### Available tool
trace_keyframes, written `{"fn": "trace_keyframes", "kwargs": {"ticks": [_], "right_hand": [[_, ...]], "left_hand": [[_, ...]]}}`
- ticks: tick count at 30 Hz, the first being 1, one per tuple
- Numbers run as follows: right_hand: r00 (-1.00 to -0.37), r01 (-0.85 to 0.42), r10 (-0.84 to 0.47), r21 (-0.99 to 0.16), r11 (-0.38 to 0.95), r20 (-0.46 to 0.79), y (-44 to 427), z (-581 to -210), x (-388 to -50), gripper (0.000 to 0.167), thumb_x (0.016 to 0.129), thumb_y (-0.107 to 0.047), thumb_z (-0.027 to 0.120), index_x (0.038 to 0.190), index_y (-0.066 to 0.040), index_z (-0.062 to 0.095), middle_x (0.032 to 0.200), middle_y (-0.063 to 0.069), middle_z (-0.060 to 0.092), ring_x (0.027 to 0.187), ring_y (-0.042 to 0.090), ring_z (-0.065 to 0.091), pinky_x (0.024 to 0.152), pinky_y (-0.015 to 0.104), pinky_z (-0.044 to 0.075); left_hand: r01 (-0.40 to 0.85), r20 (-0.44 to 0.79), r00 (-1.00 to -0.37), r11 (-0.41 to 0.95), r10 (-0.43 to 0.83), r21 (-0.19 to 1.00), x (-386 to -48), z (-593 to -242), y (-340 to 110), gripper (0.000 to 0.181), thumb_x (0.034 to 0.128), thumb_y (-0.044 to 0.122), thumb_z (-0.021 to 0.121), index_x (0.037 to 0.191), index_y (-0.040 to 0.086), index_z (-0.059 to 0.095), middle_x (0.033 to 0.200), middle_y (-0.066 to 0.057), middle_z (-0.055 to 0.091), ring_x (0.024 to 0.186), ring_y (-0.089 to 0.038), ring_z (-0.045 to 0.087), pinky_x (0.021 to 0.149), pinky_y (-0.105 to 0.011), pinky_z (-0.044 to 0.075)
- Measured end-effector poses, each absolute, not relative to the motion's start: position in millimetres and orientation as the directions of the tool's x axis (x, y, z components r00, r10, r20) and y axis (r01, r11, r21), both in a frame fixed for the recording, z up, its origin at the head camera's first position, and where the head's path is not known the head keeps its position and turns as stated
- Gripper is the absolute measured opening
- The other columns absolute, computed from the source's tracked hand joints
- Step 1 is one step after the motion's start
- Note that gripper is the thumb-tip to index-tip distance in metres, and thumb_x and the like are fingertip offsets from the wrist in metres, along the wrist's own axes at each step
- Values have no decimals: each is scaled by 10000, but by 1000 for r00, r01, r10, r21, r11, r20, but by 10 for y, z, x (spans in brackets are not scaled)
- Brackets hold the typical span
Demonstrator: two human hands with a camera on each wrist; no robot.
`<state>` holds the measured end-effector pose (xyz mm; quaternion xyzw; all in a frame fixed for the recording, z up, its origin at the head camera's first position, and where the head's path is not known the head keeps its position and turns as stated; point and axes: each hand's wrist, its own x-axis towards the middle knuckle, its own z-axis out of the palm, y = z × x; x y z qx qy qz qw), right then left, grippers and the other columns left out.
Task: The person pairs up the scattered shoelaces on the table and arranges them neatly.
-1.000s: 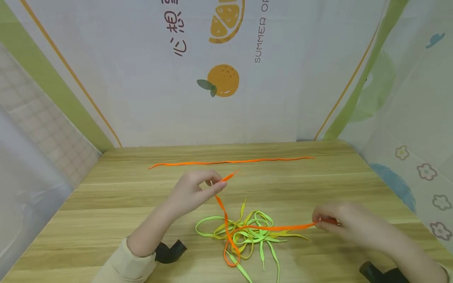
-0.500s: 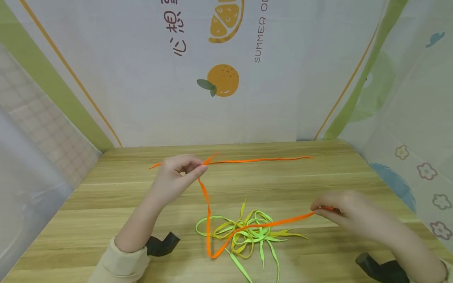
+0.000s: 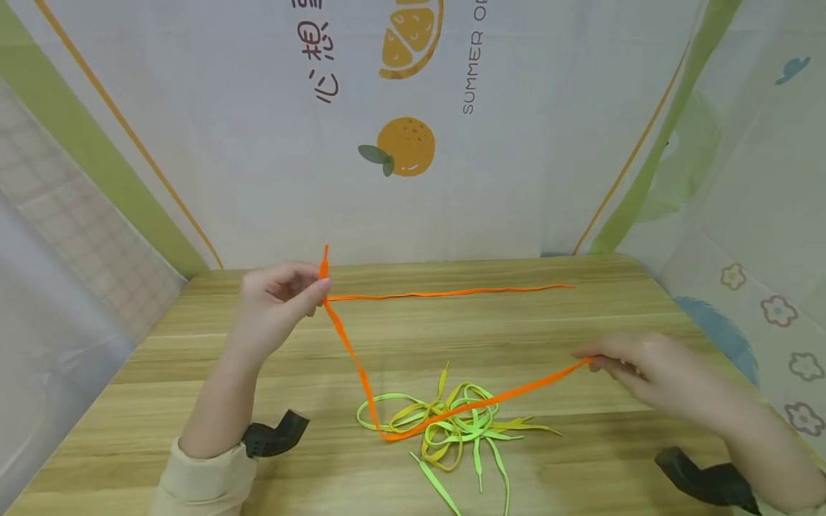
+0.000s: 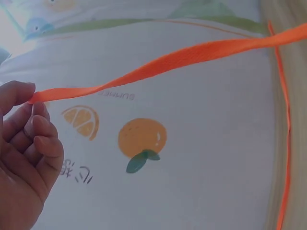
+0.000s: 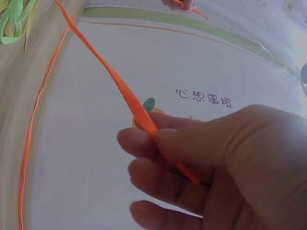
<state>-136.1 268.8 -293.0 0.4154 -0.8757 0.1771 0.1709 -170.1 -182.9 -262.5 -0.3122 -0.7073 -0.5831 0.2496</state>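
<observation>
An orange shoelace [image 3: 529, 388] hangs in a V between both hands, its low bend over the left part of a lace pile. My left hand [image 3: 274, 304] pinches it near one end, and a short tip sticks up above the fingers. With thumb and forefinger my right hand [image 5: 206, 158] grips the other end, whose tip shows across the palm in the right wrist view. Below lies a tangle of green shoelaces [image 3: 479, 430] and yellow shoelaces [image 3: 445, 459]. Behind, a second orange shoelace [image 3: 452, 292] lies stretched across the table's far side, its left part hidden by my left hand.
The wood-grain table [image 3: 193, 401] ends at a white curtain [image 3: 277, 179] printed with oranges. More curtains hang at the left and right sides. Black wrist mounts [image 3: 277, 433] sit on both forearms.
My left hand has moved left and away from me, drawing the orange shoelace out of its loop into a wide V. My right hand has risen a little, still gripping its end.
</observation>
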Motion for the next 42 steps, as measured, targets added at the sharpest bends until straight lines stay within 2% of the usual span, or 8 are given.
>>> {"fn": "trace_keyframes", "kwargs": {"ticks": [2, 5, 10, 15, 23, 29, 35, 42], "right_hand": [[-602, -786, -663, -180, 592, 446, 2711, -2920, -1376, 412, 691, 94, 770, 1033, -129, 714, 909, -143, 669, 706, -42, 529, 583, 111, 403], [-644, -754, -635, -219, 619, 426, 2752, -2890, -1385, 376, 716, 67, 770, 1049, -98, 715, 874, -145, 665, 660, -47, 507, 542, 135, 406], [-706, -700, -582, -266, 663, 405, 2819, -2830, -1414, 328, 766, 6, 762, 1066, -117, 713, 839, -184, 644, 638, -35, 524, 529, 178, 437], [-706, -700, -571, -288, 654, 418, 2852, -2814, -1448, 301, 761, -4, 773, 1038, -111, 718, 844, -120, 686, 685, -21, 583, 568, 150, 458], [-745, -643, -485, -301, 704, 457, 2929, -2790, -1479, 277, 740, 20, 779, 969, -127, 727, 766, -203, 626, 604, 0, 560, 513, 161, 430], [-756, -613, -455, -264, 745, 470, 3004, -2773, -1521, 231, 803, 35, 724, 987, -106, 726, 767, -189, 623, 613, 1, 534, 511, 184, 422], [-808, -564, -427, -324, 759, 407, 3058, -2751, -1583, 248, 876, 67, 632, 1089, -45, 693, 822, -94, 661, 643, 24, 533, 496, 230, 415], [-835, -530, -389, -380, 758, 389, 3110, -2744, -1711, 233, 925, 4, 603, 1133, -78, 667, 845, -29, 665, 643, 82, 553, 454, 249, 380]], "left_hand": [[714, 703, -699, 100, 127, 693, -1695, -2593, -1881, 43, 835, -112, 655, 804, -83, 658, 626, -55, 569, 519, -125, 469, 498, -211, 399], [687, 681, -727, 101, 89, 720, -1694, -2562, -1960, 82, 845, -113, 642, 781, -63, 658, 605, -63, 553, 510, -136, 466, 501, -218, 399], [654, 655, -755, 104, 33, 749, -1703, -2539, -2076, 126, 868, -91, 630, 759, -35, 659, 572, -72, 535, 500, -159, 466, 513, -228, 397], [627, 628, -778, 49, -23, 778, -1726, -2539, -2157, 135, 880, -59, 635, 747, -75, 641, 575, -87, 543, 493, -173, 471, 520, -231, 411], [661, 660, -749, -125, -58, 740, -1815, -2588, -2319, 106, 880, -119, 594, 804, -155, 658, 687, -96, 632, 508, -182, 512, 522, -217, 444], [620, 608, -784, -162, -123, 767, -1876, -2613, -2406, 83, 869, -81, 641, 852, -153, 679, 707, -104, 651, 503, -185, 539, 513, -218, 455], [565, 539, -823, -150, -182, 812, -1923, -2626, -2452, 103, 845, -62, 681, 934, -114, 693, 672, -92, 656, 506, -183, 566, 511, -211, 466], [512, 474, -853, -175, -219, 841, -2003, -2668, -2516, 117, 833, -26, 711, 940, -66, 687, 689, -90, 663, 529, -189, 605, 503, -222, 490]]}}
